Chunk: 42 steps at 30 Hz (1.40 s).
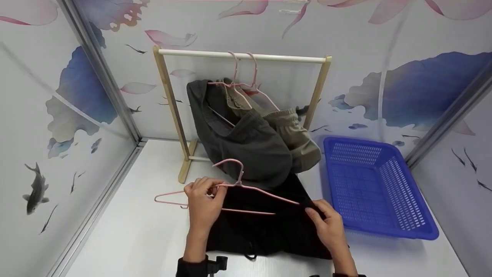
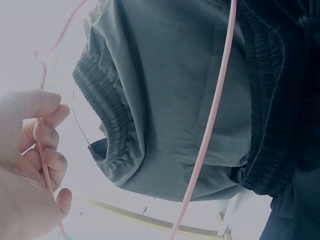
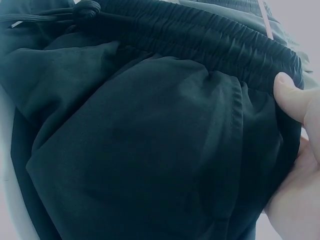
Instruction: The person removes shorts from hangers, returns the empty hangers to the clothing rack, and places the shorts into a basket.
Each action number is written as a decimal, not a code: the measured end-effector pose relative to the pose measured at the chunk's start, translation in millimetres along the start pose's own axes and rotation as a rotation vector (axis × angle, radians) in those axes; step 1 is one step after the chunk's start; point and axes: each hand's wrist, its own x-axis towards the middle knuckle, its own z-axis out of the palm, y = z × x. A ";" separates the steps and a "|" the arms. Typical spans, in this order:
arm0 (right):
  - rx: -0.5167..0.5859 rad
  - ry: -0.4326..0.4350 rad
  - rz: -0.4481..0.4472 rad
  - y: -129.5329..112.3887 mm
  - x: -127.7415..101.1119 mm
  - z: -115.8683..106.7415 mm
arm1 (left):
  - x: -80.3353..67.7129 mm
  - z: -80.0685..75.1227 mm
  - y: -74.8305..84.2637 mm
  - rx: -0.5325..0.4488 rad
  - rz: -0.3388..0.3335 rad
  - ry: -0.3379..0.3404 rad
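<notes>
Both hands work at the black shorts (image 1: 269, 227), which lie flat on the white table (image 1: 134, 231) in front of the wooden rack (image 1: 169, 107). Left hand (image 1: 203, 204) has its fingers curled around the left arm of a pink hanger (image 1: 238, 188); the left wrist view shows the thin pink wire (image 2: 45, 170) running between thumb and bent fingers. Right hand (image 1: 326, 225) pinches the elastic waistband of the shorts at its right end, where the hanger's right tip meets the cloth; the right wrist view shows the thumb (image 3: 290, 97) pressed on the ribbed band.

Across the shorts, the hanger's long axis runs left to right, parallel to the rack's white rail (image 1: 242, 56). Its left shoulder sticks out past the cloth over bare table, its right shoulder lies at the waistband, and its hook points away from the person, toward the rack. A drawstring shows at the waistband in the right wrist view. No brand, label or writing can be read on shorts or hanger.

From the rail, 2 more pink hangers (image 1: 246, 77) carry a dark grey garment (image 1: 246, 138) and an olive one (image 1: 296, 138), both sagging down to the far edge of the black shorts. Right of the shorts, just beside the right hand, sits a blue plastic basket (image 1: 407, 207). Walls behind the rack bear painted petals, blue leaves and small fish.
</notes>
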 end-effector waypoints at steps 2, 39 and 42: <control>0.018 0.003 0.010 1.5 -0.6 -0.6 | 0.7 -2.0 -0.4 0.003 -0.005 0.004; -0.036 -0.023 0.400 10.5 -9.3 -10.7 | 9.5 -27.5 -11.4 0.055 -0.077 0.081; -0.062 -0.036 0.431 12.7 -10.0 -11.4 | 10.3 -29.1 -10.8 0.042 -0.083 0.092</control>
